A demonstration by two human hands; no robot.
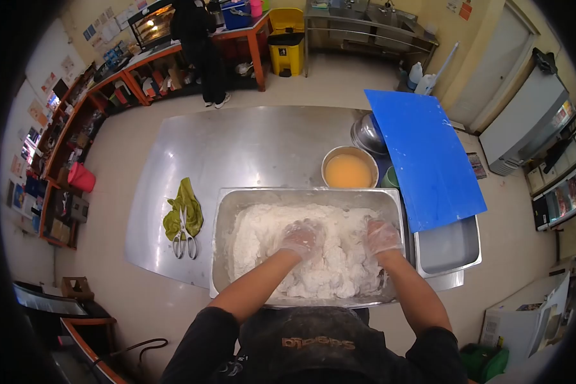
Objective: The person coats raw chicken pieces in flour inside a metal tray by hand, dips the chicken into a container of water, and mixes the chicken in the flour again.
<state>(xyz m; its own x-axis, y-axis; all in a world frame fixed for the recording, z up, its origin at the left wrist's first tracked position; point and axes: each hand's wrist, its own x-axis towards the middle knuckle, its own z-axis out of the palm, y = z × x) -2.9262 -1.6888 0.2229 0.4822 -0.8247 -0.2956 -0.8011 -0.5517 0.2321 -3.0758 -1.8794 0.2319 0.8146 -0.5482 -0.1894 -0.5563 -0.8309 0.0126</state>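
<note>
A deep steel pan (219, 249) on the table holds a wide heap of white flour (259, 224), lumpy toward its near side. My left hand (303, 238), in a clear plastic glove, is in the flour near the middle of the pan. Against the pan's right wall, my right hand (381, 237) wears a similar glove and also touches the flour. Both hands' fingers are partly covered by flour and blurred, so their grip is unclear. Just behind the pan stands a round bowl (324, 174) of orange-yellow liquid (348, 171).
Scissors (183, 237) lie on a green cloth (186, 205) at left. A blue board (429, 160) leans across the right side, over an empty-looking steel pan (451, 246) and a metal bowl (368, 134). A person (198, 48) stands by the far counter.
</note>
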